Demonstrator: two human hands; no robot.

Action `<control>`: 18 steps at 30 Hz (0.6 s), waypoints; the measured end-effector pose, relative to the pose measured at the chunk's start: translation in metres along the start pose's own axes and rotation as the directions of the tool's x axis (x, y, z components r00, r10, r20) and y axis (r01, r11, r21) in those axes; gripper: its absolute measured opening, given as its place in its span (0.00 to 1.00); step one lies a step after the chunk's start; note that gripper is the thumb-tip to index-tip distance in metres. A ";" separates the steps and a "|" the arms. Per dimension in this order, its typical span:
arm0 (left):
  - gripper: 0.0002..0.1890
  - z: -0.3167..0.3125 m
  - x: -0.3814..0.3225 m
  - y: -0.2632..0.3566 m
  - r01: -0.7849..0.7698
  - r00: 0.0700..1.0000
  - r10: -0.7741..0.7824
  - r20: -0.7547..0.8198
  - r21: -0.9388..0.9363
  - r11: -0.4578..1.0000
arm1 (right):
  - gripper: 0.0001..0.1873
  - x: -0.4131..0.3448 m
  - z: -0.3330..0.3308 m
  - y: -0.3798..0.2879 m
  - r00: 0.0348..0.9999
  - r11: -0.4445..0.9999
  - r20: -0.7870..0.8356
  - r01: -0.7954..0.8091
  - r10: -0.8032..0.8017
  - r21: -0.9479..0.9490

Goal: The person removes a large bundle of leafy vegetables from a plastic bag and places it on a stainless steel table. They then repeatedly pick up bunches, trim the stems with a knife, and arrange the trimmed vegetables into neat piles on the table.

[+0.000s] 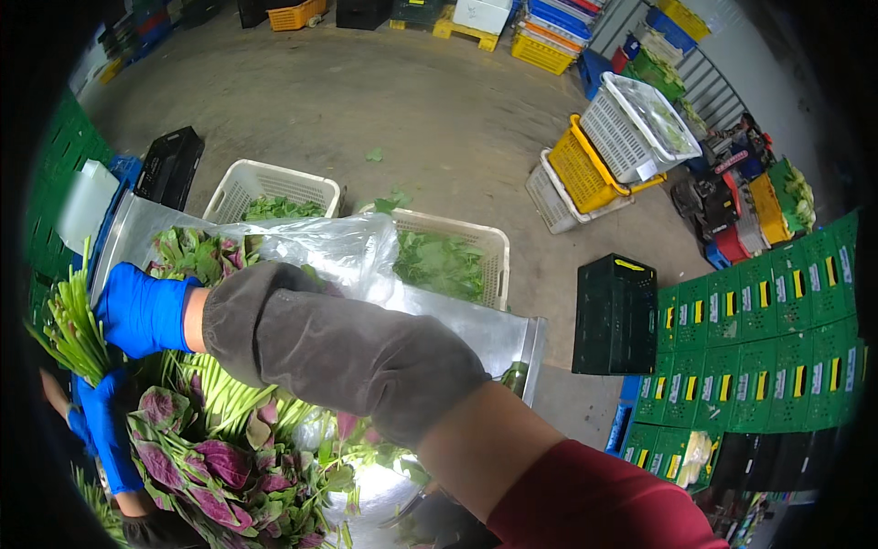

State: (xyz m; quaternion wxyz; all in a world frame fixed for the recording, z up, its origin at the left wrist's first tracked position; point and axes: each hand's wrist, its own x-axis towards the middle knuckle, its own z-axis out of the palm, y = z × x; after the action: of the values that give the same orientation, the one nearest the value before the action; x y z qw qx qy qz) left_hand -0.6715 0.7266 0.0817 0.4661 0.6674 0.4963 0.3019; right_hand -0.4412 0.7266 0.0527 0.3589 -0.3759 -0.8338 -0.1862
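Observation:
My right hand [140, 312], in a blue glove, reaches across to the left and grips a bunch of green-stemmed amaranth [72, 329], stem ends up. Below it my left hand [110, 418], also gloved in blue, is closed around the lower part of the same bunch. A large heap of red-and-green amaranth [226, 466] lies on the metal table [453, 316] beside my left hand. More pale stems [226, 398] are laid out under my right forearm. At the far side of the table are a leafy amaranth bunch [199, 254] and clear plastic bags [336, 247].
Beyond the table stand white crates [274, 171] with green leaves. Green crates [748, 343] are stacked at right, near a black crate [614, 316]. A yellow crate [583, 165] sits in a stack farther back. Another gloved hand [79, 429] shows at the left edge.

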 end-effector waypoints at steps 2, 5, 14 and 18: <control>0.22 -0.014 0.017 -0.024 0.011 0.999 -0.009 -0.033 0.040 0.999 | 0.07 0.001 -0.013 0.007 0.992 0.994 0.068 -0.105 0.105 -0.013; 0.14 0.000 0.015 -0.007 0.071 0.996 -0.065 -0.062 0.088 0.994 | 0.11 0.003 -0.024 0.008 0.976 0.975 -0.042 -0.208 0.212 0.076; 0.12 -0.080 -0.040 -0.015 -0.113 0.921 0.225 -0.318 0.335 0.935 | 0.22 -0.058 -0.064 0.053 0.720 0.326 0.176 -0.500 0.671 0.802; 0.26 -0.037 -0.058 0.040 -0.162 0.929 0.113 -0.351 -0.113 0.980 | 0.17 -0.038 -0.054 0.037 0.847 0.533 0.010 -0.344 0.532 0.773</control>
State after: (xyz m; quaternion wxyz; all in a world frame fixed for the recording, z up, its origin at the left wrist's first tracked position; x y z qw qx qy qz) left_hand -0.7072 0.6812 0.1358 0.3959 0.6033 0.4992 0.4797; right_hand -0.3712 0.7003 0.0627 0.6086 -0.3673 -0.6648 0.2295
